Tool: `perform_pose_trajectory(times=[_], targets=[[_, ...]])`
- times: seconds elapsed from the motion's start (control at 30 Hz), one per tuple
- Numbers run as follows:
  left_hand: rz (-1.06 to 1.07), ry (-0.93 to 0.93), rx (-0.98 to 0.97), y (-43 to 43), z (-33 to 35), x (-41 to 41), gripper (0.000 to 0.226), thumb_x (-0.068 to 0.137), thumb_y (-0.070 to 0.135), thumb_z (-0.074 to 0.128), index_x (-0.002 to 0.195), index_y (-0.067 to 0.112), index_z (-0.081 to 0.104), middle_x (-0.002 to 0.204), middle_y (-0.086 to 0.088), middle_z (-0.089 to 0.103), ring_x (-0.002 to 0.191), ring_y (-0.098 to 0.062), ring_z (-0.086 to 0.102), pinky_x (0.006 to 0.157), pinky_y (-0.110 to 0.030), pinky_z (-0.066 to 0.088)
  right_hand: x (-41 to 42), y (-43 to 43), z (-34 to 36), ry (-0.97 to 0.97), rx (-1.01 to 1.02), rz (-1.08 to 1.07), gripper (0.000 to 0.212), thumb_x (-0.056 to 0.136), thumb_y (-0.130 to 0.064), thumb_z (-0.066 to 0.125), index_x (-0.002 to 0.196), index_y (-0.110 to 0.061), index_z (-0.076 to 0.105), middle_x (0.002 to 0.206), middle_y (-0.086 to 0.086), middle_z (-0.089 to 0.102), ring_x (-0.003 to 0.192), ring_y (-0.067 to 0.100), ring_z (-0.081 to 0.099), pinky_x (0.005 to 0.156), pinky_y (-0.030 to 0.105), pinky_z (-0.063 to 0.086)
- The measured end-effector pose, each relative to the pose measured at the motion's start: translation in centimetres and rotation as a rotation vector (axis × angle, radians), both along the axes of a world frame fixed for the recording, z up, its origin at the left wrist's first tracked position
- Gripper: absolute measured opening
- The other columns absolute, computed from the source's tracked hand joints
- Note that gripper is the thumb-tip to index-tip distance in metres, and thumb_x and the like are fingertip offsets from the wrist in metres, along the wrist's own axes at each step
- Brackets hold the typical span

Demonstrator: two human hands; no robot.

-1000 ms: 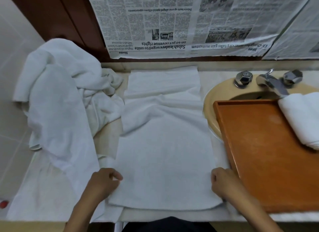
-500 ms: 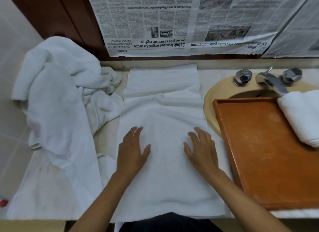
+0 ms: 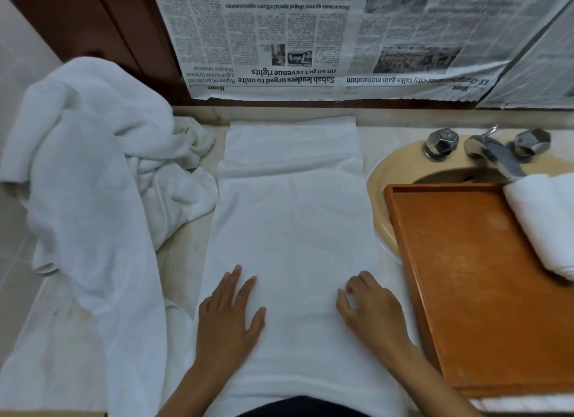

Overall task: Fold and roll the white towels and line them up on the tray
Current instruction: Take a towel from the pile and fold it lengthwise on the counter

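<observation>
**Hands coming back along the towel**

I am seeing both hands nearer to me than before. The left hand [image 3: 230,317] is pressing flat, fingers spread. The right hand [image 3: 369,311] is resting, fingers loosely bent, on the folded towel [image 3: 292,230] beside the wooden tray [image 3: 481,292].

The long flat terry towel [image 3: 292,230] and the rolled towel [image 3: 546,224] are plain white. The rectangular wooden tray [image 3: 484,292] is orange-brown, the round sink basin [image 3: 377,180] beige.
</observation>
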State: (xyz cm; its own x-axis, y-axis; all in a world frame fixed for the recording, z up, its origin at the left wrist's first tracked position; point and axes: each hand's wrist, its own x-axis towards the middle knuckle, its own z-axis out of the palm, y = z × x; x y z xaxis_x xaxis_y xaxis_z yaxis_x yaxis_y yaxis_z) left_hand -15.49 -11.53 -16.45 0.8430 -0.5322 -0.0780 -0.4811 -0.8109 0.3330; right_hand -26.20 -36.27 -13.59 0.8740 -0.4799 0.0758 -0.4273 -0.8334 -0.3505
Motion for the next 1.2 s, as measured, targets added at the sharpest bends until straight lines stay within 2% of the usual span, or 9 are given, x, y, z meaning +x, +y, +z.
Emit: perform_pose_trajectory(times=[0.13,0.27,0.33,0.4,0.5,0.7,0.87,1.0,1.2], targets=[[0.075,-0.015,-0.113,-2.5,2.4,4.4,0.061,0.085,0.057,0.040,0.131,0.021,0.058,0.142,-0.003,0.049,0.129,-0.025,0.048,0.095,-0.047,0.045,5.1,-1.7,1.6,-0.156,0.001,-0.014,0.024,0.085,-0.027,0.050,0.065,-0.014,0.055,0.062,-0.001,0.055,0.060,0.022,0.053,0.048,0.032,0.041],[0.060,-0.088,-0.182,-7.5,3.5,11.8,0.064,0.087,0.055,0.036,0.137,0.018,0.053,0.151,-0.007,0.040,0.137,-0.028,0.039,0.099,-0.048,0.042,12.1,-3.9,1.5,-0.116,0.004,0.056,0.038,0.088,-0.032,0.046,0.109,-0.007,0.066,0.117,0.010,0.063,0.108,0.031,0.058,0.083,0.042,0.049],[0.046,-0.070,-0.138,-9.7,2.9,14.3,0.068,0.088,0.056,0.031,0.142,0.018,0.049,0.158,-0.008,0.031,0.141,-0.030,0.034,0.102,-0.049,0.040,14.4,-4.9,0.6,0.053,0.061,0.063,0.047,0.094,-0.033,0.048,0.135,-0.012,0.051,0.150,0.008,0.040,0.138,0.028,0.036,0.105,0.045,0.036],[0.027,-0.066,-0.093,-10.7,1.3,15.2,0.066,0.092,0.054,0.028,0.146,0.020,0.045,0.161,-0.009,0.024,0.143,-0.032,0.032,0.102,-0.050,0.040,15.2,-5.5,-0.8,0.136,0.116,0.068,0.056,0.098,-0.039,0.042,0.149,-0.016,0.034,0.162,0.001,0.016,0.149,0.021,0.014,0.116,0.044,0.023],[0.034,-0.087,-0.023,-10.2,-0.8,14.1,0.062,0.097,0.053,0.026,0.152,0.026,0.035,0.164,-0.008,0.015,0.148,-0.028,0.024,0.108,-0.047,0.036,13.6,-5.4,-2.6,0.153,0.021,0.092,0.064,0.096,-0.048,0.023,0.152,-0.016,0.029,0.164,0.001,0.013,0.151,0.020,0.009,0.118,0.044,0.023],[0.045,-0.103,0.010,-7.8,-1.5,9.8,0.060,0.098,0.054,0.028,0.153,0.030,0.032,0.165,-0.002,0.011,0.151,-0.020,0.014,0.110,-0.035,0.024,8.4,-3.7,-3.2,0.143,0.027,0.127,0.062,0.098,-0.049,0.027,0.154,-0.022,0.024,0.164,-0.006,0.005,0.151,0.011,-0.005,0.117,0.035,0.012],[0.051,-0.050,0.003,-5.4,-1.7,5.3,0.060,0.094,0.053,0.036,0.150,0.031,0.039,0.164,0.000,0.016,0.150,-0.019,0.020,0.106,-0.032,0.024,4.5,-2.1,-3.2,0.136,0.046,0.157,0.062,0.092,-0.046,0.040,0.148,-0.020,0.037,0.161,-0.001,0.024,0.149,0.020,0.019,0.110,0.037,0.024],[0.093,-0.038,-0.059,-5.2,-0.5,5.2,0.058,0.086,0.053,0.044,0.137,0.028,0.054,0.157,0.000,0.035,0.139,-0.021,0.038,0.098,-0.040,0.039,4.8,-3.1,-1.9,0.098,0.055,0.156,0.052,0.082,-0.048,0.049,0.125,-0.020,0.057,0.139,0.002,0.052,0.125,0.026,0.050,0.094,0.038,0.042],[0.104,-0.074,-0.171,-10.9,2.5,13.9,0.062,0.090,0.054,0.039,0.140,0.020,0.051,0.158,-0.005,0.031,0.141,-0.027,0.035,0.105,-0.047,0.038,14.4,-5.9,0.1,0.024,0.064,0.019,0.057,0.087,-0.050,0.038,0.128,-0.013,0.054,0.148,0.011,0.041,0.135,0.032,0.035,0.104,0.048,0.038]])
